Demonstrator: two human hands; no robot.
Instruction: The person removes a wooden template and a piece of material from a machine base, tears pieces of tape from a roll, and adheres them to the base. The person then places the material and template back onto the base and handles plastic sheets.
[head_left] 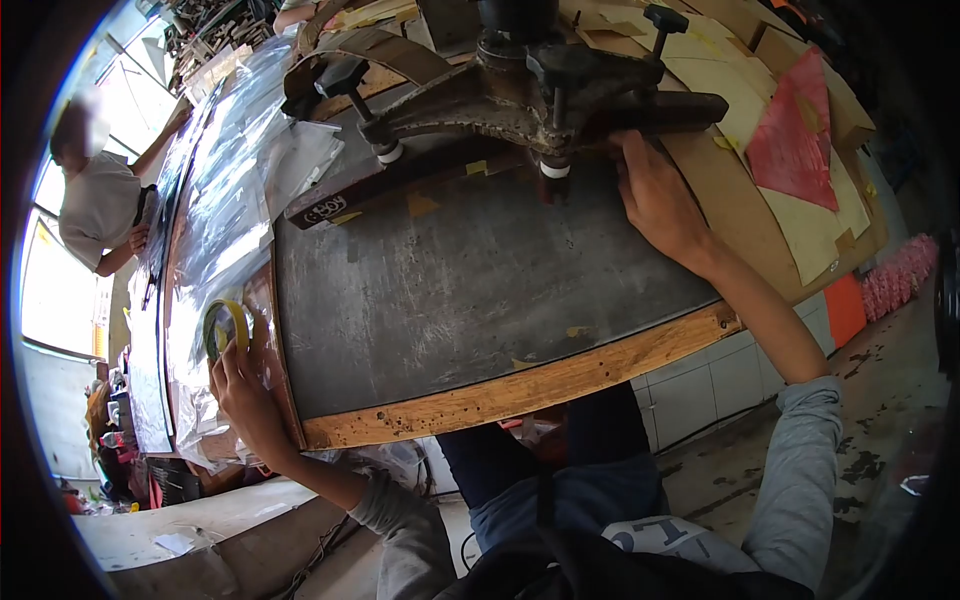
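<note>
My left hand (243, 392) is closed on a roll of yellow tape (241, 318), which stands on edge over clear plastic film to the left of a dark grey board (450, 290). My right hand (662, 205) reaches up to the dark cast-metal clamp frame (470, 105) above the board. Its fingers curl in under the frame's right side, and what they grip there is hidden. Black knobs on screws (345, 78) and white-ringed feet stick out from the frame. Below it lies a dark bar with white lettering (325, 208).
A worn wooden strip (520, 397) edges the board in front of me. Shiny plastic sheeting (225, 170) covers the left side. At the right lie cardboard (740, 225) and a red triangular sheet (795, 130). Another person (100, 200) stands at the far left. A pink fluffy duster (900, 277) is at right.
</note>
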